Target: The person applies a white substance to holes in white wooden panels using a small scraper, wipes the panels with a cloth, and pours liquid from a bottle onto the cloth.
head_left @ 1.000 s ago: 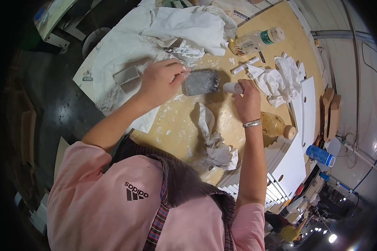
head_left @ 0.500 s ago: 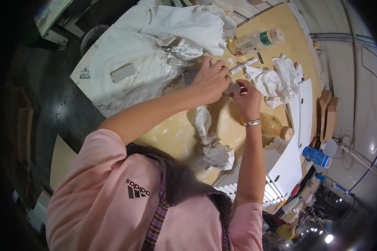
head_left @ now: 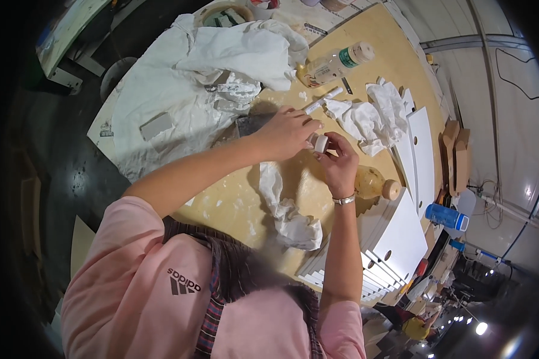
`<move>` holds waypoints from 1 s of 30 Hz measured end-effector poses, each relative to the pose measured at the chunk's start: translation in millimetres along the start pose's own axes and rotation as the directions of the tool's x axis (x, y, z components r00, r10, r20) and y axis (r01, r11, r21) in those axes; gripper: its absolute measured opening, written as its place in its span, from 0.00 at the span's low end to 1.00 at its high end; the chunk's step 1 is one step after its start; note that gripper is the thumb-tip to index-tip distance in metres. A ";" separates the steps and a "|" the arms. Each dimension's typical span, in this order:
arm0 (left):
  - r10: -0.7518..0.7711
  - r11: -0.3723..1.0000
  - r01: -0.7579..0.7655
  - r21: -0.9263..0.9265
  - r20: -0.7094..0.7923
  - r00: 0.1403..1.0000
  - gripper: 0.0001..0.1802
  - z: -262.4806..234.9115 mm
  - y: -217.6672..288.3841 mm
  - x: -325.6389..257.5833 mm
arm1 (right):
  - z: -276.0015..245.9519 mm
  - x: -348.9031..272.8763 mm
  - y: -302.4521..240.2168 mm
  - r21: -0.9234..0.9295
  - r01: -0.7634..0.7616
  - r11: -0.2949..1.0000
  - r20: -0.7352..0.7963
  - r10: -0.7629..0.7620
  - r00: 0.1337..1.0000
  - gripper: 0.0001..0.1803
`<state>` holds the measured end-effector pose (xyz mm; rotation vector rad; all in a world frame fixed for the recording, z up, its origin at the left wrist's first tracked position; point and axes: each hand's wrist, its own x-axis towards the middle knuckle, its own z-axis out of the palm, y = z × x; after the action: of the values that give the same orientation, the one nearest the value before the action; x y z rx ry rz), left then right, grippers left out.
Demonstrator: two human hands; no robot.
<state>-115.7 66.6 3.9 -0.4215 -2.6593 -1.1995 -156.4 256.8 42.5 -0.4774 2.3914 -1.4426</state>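
Over the middle of the tan table my two hands meet at a small piece with a white, round, cap-like end [head_left: 321, 143]. My right hand [head_left: 339, 164], with a metal band at the wrist, pinches that white end between thumb and fingers. My left hand [head_left: 286, 134] comes in from the left, palm down, its fingers closed against the piece's other side; what it grips is mostly hidden. A dark flat block [head_left: 250, 124] lies just beyond the left wrist. A white stick-like tube [head_left: 323, 100] lies past the hands, beside crumpled white paper [head_left: 374, 116].
White sheeting [head_left: 221, 57] covers the table's left part, with a grey flat piece [head_left: 156, 126] on it. One clear bottle [head_left: 335, 64] lies beyond my hands; a yellowish bottle [head_left: 371, 182] lies by my right wrist. Stacked white panels [head_left: 398, 230] stand at right. Crumpled tissue [head_left: 296, 230] lies nearer me.
The view has shifted, so table things sit farther left. My hands have come slightly nearer me, still together, and the white end now shows more side-on.
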 end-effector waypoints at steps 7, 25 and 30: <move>0.040 0.971 -0.051 0.232 0.051 0.998 0.21 11.7 -8.6 -3.0 | 19.0 7.4 11.5 -0.018 -0.077 0.997 -0.075 0.075 0.994 0.23; -0.053 0.991 0.050 0.126 0.022 0.998 0.05 13.8 -11.3 -10.7 | 22.4 7.5 -10.1 -0.440 0.220 0.870 0.072 -0.210 0.975 0.22; -0.056 0.996 0.054 0.069 0.026 0.998 0.06 13.3 -14.8 -8.0 | 19.6 13.8 -11.7 -0.616 0.162 0.771 0.061 -0.159 0.985 0.19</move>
<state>-113.9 65.9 -17.4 -0.3589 -2.7435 -1.1224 -159.1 230.2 43.0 -0.8518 2.8483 -0.6479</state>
